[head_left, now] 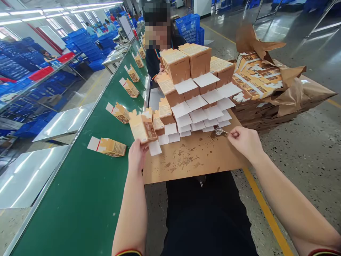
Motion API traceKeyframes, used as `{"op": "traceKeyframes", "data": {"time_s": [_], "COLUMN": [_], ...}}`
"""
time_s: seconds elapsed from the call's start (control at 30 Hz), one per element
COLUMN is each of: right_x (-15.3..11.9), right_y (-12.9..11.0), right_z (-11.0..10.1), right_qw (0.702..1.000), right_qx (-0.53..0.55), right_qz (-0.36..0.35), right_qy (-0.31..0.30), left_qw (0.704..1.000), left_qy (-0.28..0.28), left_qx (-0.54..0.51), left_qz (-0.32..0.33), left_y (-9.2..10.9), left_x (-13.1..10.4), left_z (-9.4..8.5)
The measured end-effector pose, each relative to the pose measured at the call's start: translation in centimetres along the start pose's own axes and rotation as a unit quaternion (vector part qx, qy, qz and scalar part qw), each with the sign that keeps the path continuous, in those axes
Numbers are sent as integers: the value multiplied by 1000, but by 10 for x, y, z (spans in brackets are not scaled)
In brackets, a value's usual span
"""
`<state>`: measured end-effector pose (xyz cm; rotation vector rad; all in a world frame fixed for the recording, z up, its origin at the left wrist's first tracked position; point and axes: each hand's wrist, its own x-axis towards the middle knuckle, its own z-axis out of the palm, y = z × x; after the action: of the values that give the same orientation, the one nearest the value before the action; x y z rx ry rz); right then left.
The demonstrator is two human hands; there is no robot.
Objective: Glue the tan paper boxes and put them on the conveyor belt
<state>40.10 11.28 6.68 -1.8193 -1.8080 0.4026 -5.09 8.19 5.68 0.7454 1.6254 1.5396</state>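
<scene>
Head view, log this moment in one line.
left hand: holding carton; right hand: pinching thin stick; stacked cartons: on brown board; carton row: on green surface

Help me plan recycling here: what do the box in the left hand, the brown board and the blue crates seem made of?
Box in the left hand: likely thin printed paperboard, by its crisp folds and white flap.
Brown board: matte, perhaps cardboard or fibreboard; dark stains mark its flat surface.
Blue crates: probably moulded plastic, given their even colour and lattice walls.

Stacked boxes [195,74] on the cardboard [186,156] — conveyor [77,188] just left.
</scene>
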Motion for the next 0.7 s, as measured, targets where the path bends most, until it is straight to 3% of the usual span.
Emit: {"op": "traceKeyframes", "data": {"time_s": [0.13, 0.23, 0.4, 0.57, 0.7], "right_x": [14, 10, 9, 33, 37], "right_y": [-6, 0, 17, 17, 10], "right_z": [3, 1, 6, 19, 4], "right_qw": [998, 999, 998, 995, 995], "right_qx": [-35, -39, -31, -64, -70], "right_qz": [-9, -9, -49, -80, -51], "right_qy": [-45, -35, 6, -17, -39], "left_qw": [987, 987, 993, 992, 990], "left_qy": [-70, -76, -105, -128, -143], "left_qx": [-118, -111, -30, -15, -2], "left_qz": [-83, -92, -44, -16, -11], "left_y": [-26, -43, -51, -52, -52], "left_x": [-58, -88, -94, -86, -87], "left_z": [-37, -46, -26, 3, 13]}}
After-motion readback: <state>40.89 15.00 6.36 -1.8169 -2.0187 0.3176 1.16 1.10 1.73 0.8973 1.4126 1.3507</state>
